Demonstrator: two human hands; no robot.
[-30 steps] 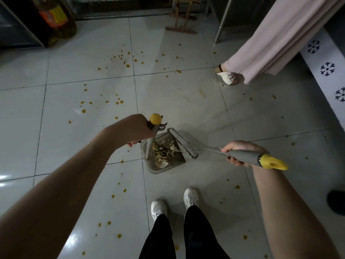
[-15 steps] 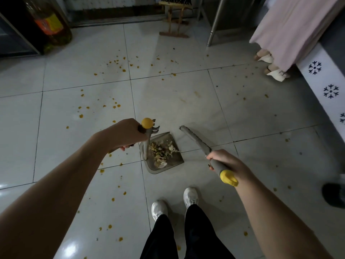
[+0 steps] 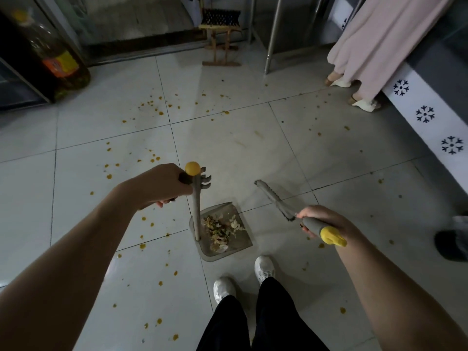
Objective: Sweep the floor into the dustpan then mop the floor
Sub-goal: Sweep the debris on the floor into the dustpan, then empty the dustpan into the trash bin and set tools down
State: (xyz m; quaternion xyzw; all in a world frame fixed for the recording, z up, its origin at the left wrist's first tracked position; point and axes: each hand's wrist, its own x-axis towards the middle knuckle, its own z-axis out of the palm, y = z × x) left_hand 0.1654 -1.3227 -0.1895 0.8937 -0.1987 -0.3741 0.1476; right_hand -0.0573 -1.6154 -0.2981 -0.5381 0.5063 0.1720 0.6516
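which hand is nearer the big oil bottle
Left. The left hand on the dustpan handle is below and right of the oil bottle; the right hand, holding the broom, is much farther right.

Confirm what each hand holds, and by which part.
Left hand grips the dustpan by its upright handle, near the yellow-capped top. Right hand grips the broom by the grey handle, just short of its yellow end.

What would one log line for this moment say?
left hand: grips dustpan handle | right hand: grips broom | dustpan: holds scraps | floor: orange crumbs scattered
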